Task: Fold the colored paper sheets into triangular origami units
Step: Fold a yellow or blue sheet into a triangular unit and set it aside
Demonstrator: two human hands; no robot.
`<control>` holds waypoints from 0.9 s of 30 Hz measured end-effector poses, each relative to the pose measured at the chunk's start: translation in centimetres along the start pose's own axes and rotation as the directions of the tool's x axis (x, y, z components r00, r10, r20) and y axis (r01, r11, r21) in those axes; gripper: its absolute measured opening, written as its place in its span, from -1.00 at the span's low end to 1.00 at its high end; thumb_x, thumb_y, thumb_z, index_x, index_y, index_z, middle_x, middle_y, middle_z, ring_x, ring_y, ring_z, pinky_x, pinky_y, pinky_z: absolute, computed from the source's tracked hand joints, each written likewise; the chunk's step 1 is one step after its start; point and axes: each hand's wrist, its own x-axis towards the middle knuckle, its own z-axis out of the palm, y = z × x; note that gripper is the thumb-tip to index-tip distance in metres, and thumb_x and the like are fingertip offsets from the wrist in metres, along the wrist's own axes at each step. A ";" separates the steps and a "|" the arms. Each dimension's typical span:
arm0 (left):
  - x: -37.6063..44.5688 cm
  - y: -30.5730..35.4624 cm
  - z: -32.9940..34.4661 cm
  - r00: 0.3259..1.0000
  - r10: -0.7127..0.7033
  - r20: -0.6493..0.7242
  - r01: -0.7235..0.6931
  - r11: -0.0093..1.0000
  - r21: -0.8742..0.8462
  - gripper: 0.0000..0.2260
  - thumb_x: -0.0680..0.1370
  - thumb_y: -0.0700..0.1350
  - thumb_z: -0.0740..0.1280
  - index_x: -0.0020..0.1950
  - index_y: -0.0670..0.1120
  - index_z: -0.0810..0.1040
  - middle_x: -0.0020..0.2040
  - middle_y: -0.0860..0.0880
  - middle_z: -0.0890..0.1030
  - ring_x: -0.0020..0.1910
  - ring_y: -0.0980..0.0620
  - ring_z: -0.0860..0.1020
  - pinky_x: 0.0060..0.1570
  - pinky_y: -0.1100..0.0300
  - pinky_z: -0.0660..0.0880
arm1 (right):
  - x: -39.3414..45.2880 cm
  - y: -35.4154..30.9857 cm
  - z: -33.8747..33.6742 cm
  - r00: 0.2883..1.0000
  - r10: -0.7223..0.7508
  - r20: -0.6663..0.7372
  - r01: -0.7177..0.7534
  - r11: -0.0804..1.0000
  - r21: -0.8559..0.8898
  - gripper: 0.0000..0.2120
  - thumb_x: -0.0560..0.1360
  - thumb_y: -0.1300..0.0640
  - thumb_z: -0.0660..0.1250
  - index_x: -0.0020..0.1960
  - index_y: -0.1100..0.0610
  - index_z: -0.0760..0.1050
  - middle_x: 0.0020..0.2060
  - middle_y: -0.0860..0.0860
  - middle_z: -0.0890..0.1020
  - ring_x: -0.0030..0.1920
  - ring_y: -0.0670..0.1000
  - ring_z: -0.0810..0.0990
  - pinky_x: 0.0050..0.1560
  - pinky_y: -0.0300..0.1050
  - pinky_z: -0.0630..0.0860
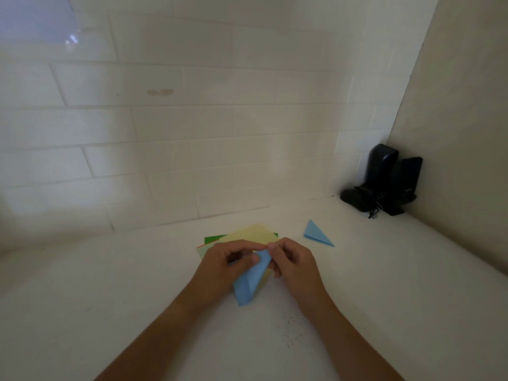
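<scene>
A partly folded blue paper (251,281) is held just above the white counter, between both hands. My left hand (222,266) pinches its upper left part with thumb and fingers. My right hand (291,261) pinches its top corner. Behind the hands lies a stack of colored sheets (248,233), pale yellow on top with green and orange edges showing; the hands hide its near part. A finished blue triangular unit (316,233) lies flat on the counter to the right of the stack.
Two black speakers (384,181) with a tangled cable stand in the back right corner. A white tiled wall (192,119) runs close behind the stack. Small colored specks (291,329) dot the white counter (110,298) near my right forearm.
</scene>
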 end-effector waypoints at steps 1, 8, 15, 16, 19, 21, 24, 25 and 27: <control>0.0 0.0 0.0 1.000 -0.004 0.005 0.004 1.000 -0.005 -0.80 0.60 -0.20 0.45 0.16 0.02 0.74 0.02 0.10 0.74 0.03 0.08 0.67 0.06 0.27 0.54 | 0.0 0.0 0.0 1.000 0.001 0.000 -0.001 1.000 -0.002 -0.74 0.65 0.11 0.32 -0.17 0.19 0.57 -0.38 0.02 0.61 -0.38 -0.05 0.50 -0.29 -0.14 0.46; 0.0 0.0 0.0 0.999 -0.033 0.013 0.033 0.999 -0.028 -0.79 0.56 -0.21 0.48 0.15 0.00 0.75 0.04 0.07 0.75 0.09 -0.02 0.67 0.09 0.22 0.55 | 0.1 0.1 -0.1 1.000 0.013 -0.004 -0.013 1.000 -0.014 -0.74 0.65 0.11 0.31 -0.19 0.14 0.57 -0.36 0.00 0.62 -0.36 -0.05 0.51 -0.25 -0.12 0.48; -0.1 0.3 -0.1 0.999 -0.037 0.018 0.037 0.998 -0.046 -0.78 0.54 -0.18 0.50 0.14 0.05 0.75 0.04 0.11 0.75 0.06 0.09 0.68 0.06 0.26 0.55 | 0.1 0.2 -0.1 1.000 0.011 -0.008 -0.011 1.000 -0.008 -0.74 0.66 0.12 0.31 -0.20 0.13 0.57 -0.36 0.00 0.61 -0.36 -0.06 0.50 -0.26 -0.17 0.46; -0.1 0.4 -0.1 0.999 -0.040 0.014 0.040 0.998 -0.050 -0.78 0.54 -0.18 0.51 0.14 0.05 0.75 0.04 0.11 0.75 0.06 0.10 0.68 0.06 0.27 0.55 | 0.1 0.2 -0.1 1.000 0.014 -0.008 -0.014 1.000 -0.001 -0.74 0.65 0.12 0.31 -0.19 0.14 0.58 -0.36 0.01 0.61 -0.36 -0.06 0.50 -0.26 -0.16 0.46; -0.1 0.4 -0.1 0.999 -0.040 0.013 0.040 0.998 -0.039 -0.78 0.54 -0.18 0.51 0.15 0.04 0.75 0.04 0.13 0.75 0.08 0.11 0.68 0.07 0.29 0.55 | 0.2 0.2 -0.1 1.000 0.019 -0.009 -0.019 1.000 0.014 -0.73 0.66 0.11 0.30 -0.20 0.14 0.58 -0.36 0.03 0.61 -0.36 -0.05 0.49 -0.27 -0.16 0.45; -0.2 0.5 0.0 0.999 -0.045 0.015 0.045 0.998 -0.036 -0.78 0.54 -0.17 0.51 0.16 0.05 0.74 0.04 0.14 0.75 0.08 0.12 0.68 0.08 0.29 0.56 | 0.2 0.1 0.0 1.000 0.020 -0.010 -0.020 1.000 0.006 -0.72 0.66 0.11 0.29 -0.21 0.15 0.58 -0.37 0.03 0.60 -0.37 -0.06 0.48 -0.28 -0.18 0.44; -0.2 0.6 0.0 0.998 -0.056 0.009 0.056 0.997 -0.045 -0.78 0.54 -0.18 0.51 0.15 0.05 0.74 0.03 0.14 0.75 0.05 0.15 0.67 0.06 0.30 0.56 | 0.2 0.1 0.0 1.000 0.021 -0.010 -0.021 1.000 -0.007 -0.69 0.67 0.09 0.28 -0.20 0.17 0.57 -0.38 0.00 0.59 -0.37 -0.06 0.48 -0.28 -0.18 0.43; -0.2 0.6 0.0 0.998 -0.057 0.005 0.057 0.997 -0.049 -0.78 0.54 -0.19 0.51 0.15 0.05 0.74 0.02 0.14 0.75 0.04 0.16 0.67 0.04 0.31 0.55 | 0.2 0.1 -0.1 1.000 0.021 -0.008 -0.021 1.000 -0.011 -0.68 0.67 0.07 0.27 -0.20 0.17 0.57 -0.39 -0.01 0.59 -0.38 -0.06 0.48 -0.28 -0.18 0.43; -0.2 0.7 -0.1 0.999 -0.050 -0.002 0.049 0.997 -0.061 -0.78 0.53 -0.20 0.51 0.14 0.02 0.75 0.01 0.12 0.75 0.01 0.18 0.67 0.00 0.32 0.54 | 0.2 0.1 -0.1 1.000 0.022 0.014 -0.022 1.000 -0.017 -0.69 0.67 0.05 0.28 -0.18 0.16 0.57 -0.38 -0.01 0.59 -0.37 -0.06 0.48 -0.27 -0.14 0.44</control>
